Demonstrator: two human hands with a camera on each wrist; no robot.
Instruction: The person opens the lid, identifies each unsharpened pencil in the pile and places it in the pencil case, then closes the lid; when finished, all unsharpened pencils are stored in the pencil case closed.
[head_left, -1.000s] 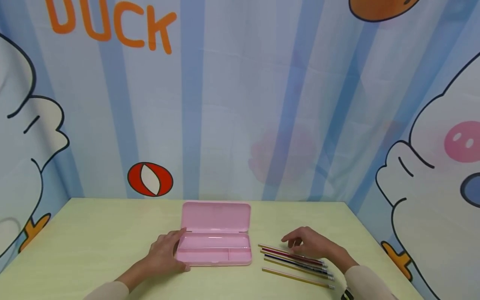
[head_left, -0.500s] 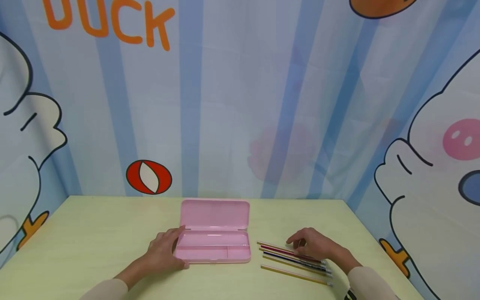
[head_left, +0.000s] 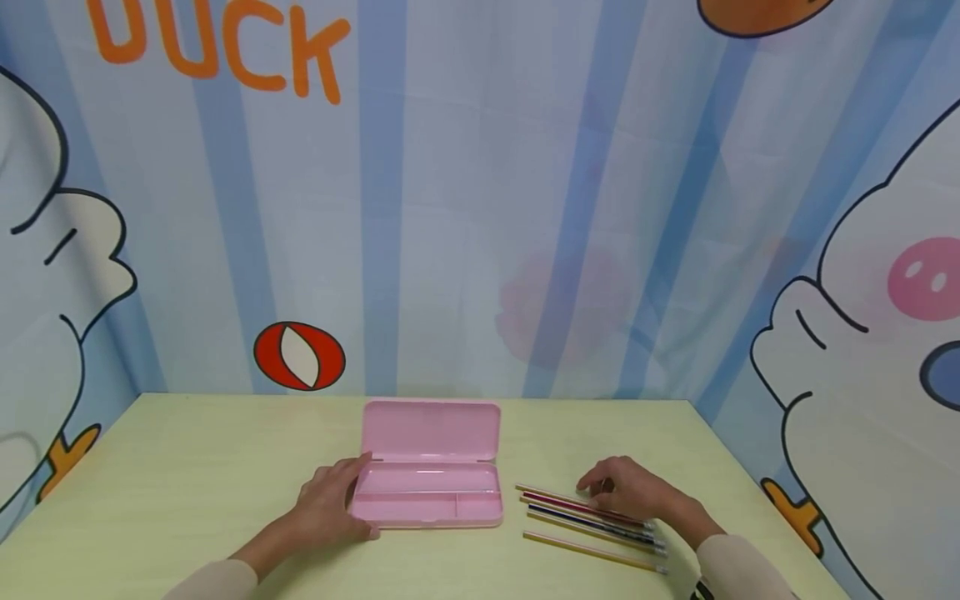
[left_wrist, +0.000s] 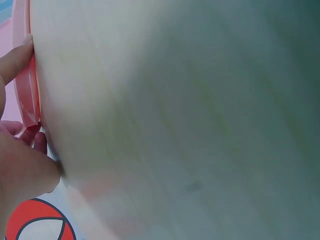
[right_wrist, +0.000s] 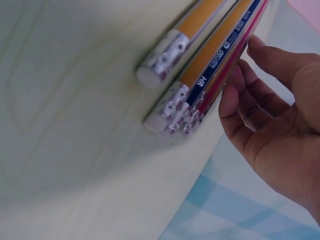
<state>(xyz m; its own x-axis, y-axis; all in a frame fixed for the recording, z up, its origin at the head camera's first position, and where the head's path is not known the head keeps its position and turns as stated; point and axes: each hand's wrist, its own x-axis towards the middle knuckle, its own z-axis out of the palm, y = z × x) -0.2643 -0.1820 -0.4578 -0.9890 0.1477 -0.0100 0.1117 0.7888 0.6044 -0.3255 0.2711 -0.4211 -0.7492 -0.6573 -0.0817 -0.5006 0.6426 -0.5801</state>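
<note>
Slim yellow pencil (head_left: 592, 552) is lying nearest, apart from bunch of slim yellow, navy & red pencils (head_left: 566, 516) on pale-yellow tabletop (head_left: 247, 450). L hand (head_left: 326, 508) is gripping L end of open pink plastic pencil case (head_left: 416, 507), left of bunch. R hand (head_left: 630, 490) is sitting at bunch's far side, fingers curled; can't tell if gripping. Blue-white striped curtain (head_left: 461, 208) is hanging behind

Pale yellow table (head_left: 225, 450) stretching across the bottom of the frame, pink pencil case (head_left: 431, 477) lying open at lower centre, close-set pencils (head_left: 562, 510) slanting at lower right, and one yellow pencil (head_left: 592, 552) apart, below them!
</note>
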